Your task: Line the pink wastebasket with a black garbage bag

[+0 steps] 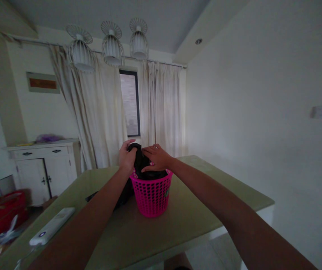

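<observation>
A pink perforated plastic basket (151,198) stands on a pale green table (194,210). A black bag or cloth (142,164) fills its top and spills over the left side. My left hand (127,155) grips the black material's upper left part, fingers curled around it. My right hand (157,157) lies on top of the black material, fingers stretched and pressing down.
A white remote control (51,226) lies near the table's left front edge. A white cabinet (44,170) stands at the left wall, with a red bin (5,212) beside it. Cream curtains (101,116) frame a window behind the table. Three lamps (112,43) hang overhead.
</observation>
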`<state>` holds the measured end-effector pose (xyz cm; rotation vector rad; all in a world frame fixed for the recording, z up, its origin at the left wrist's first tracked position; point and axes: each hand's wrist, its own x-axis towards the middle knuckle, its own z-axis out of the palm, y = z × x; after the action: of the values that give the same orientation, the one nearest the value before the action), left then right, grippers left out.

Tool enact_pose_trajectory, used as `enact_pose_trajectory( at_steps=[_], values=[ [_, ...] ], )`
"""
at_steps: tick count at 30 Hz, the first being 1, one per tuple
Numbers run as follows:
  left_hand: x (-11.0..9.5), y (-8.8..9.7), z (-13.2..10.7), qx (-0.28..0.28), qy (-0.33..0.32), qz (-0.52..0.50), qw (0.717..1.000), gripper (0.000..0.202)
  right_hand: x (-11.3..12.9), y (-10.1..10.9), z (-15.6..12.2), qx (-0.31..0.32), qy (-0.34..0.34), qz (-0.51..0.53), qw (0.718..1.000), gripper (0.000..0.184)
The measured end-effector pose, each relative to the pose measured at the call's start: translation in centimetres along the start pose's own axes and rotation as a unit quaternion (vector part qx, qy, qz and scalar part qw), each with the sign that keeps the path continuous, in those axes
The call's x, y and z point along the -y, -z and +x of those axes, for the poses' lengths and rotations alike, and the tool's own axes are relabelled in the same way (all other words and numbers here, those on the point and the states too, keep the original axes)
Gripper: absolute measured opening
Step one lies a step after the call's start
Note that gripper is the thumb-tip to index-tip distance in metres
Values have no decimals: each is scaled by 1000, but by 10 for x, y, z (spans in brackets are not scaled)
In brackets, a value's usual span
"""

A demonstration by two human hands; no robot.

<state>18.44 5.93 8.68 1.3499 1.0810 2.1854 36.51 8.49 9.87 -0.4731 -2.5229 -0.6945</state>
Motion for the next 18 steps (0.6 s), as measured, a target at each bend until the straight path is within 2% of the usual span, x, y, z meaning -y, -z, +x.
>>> enact_pose_trajectory(
  at_steps=[3,5,7,9,12,15,18],
  values=[
    [-21,-9,-8,90,-20,-45,995,52,9,-10,9,50,-39,-36,997,86],
    [-30,-10,-11,137,-17,-67,988,50,4,-13,8,97,-22,-56,993,80],
    [-32,-6,-10,151,-3,-77,985,47,-6,-14,2,124,-4,-64,990,71],
    [-30,0,-5,128,15,-85,988,45,-19,-12,-9,127,-12,-64,990,62],
    [-21,12,5,42,60,-130,989,45,-41,-5,-32,119,-62,-41,990,53],
    [-16,23,13,-50,134,-188,972,42,-63,6,-56,141,-128,-32,981,54],
    [-17,29,16,-92,174,-220,955,42,-75,17,-70,174,-163,-38,970,62]
  ],
)
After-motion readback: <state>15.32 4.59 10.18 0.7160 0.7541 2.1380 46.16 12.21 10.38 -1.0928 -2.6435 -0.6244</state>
